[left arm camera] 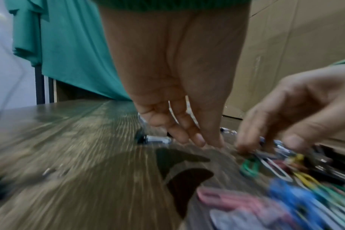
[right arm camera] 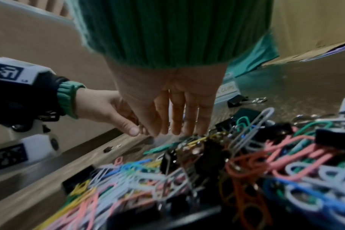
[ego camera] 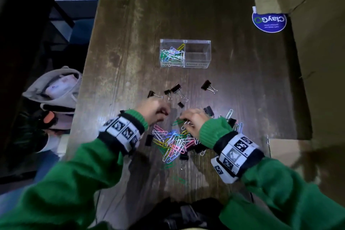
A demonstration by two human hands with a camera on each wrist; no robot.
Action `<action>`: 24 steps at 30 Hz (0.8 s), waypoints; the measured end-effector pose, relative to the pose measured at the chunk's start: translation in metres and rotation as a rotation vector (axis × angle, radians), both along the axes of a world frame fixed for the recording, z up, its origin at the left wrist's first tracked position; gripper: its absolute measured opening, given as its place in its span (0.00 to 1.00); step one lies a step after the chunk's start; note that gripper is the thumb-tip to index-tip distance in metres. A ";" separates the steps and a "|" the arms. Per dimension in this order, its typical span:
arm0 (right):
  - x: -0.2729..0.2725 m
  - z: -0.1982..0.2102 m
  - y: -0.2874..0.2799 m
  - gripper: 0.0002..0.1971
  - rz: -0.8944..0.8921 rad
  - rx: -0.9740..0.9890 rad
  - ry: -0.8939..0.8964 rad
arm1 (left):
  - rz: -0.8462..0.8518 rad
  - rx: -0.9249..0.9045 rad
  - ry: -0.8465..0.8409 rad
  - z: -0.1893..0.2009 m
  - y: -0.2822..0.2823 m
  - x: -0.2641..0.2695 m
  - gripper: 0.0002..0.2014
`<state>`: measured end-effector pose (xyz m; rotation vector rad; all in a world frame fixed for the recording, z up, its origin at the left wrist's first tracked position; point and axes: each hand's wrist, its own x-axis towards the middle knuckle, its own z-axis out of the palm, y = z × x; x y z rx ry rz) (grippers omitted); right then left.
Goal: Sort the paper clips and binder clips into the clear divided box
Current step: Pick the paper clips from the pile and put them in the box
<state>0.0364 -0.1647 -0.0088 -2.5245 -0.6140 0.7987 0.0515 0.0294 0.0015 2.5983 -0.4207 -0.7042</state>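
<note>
One green paper clip point(ego camera: 177, 122) lies left-to-right beside the right hand point(ego camera: 194, 119).

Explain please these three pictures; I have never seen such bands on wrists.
No machine: these are a person's two hands. One picture comes from a head camera, the other two from cameras at the wrist bands. On the wooden table lie a pile of coloured paper clips and scattered black binder clips. The clear box holds paper clips in its left compartment; the right one is empty. The left hand and right hand are at the pile's far edge; whether either grips a clip is unclear.
</note>
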 end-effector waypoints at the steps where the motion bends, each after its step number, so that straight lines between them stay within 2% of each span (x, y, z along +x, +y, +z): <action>1: -0.006 -0.001 0.002 0.22 0.069 -0.025 -0.007 | -0.004 0.001 0.053 -0.002 0.001 -0.012 0.11; 3: -0.015 -0.002 0.004 0.29 0.185 -0.113 -0.032 | -0.015 0.012 0.107 -0.008 0.003 -0.031 0.16; 5: -0.020 -0.002 0.005 0.33 0.266 -0.208 -0.066 | -0.027 0.055 0.092 -0.012 0.004 -0.043 0.22; 9: -0.027 -0.001 0.006 0.29 0.337 -0.290 -0.108 | 0.006 0.132 0.061 -0.023 -0.007 -0.063 0.33; 14: -0.036 -0.006 0.009 0.21 0.341 -0.289 -0.134 | 0.132 0.076 0.062 -0.030 -0.026 -0.075 0.24; 18: -0.038 -0.012 0.009 0.19 0.322 -0.256 -0.150 | 0.243 0.045 0.105 -0.027 -0.032 -0.071 0.15; 24: -0.026 -0.012 0.007 0.20 0.318 -0.215 -0.111 | 0.270 0.036 0.043 -0.028 -0.029 -0.072 0.11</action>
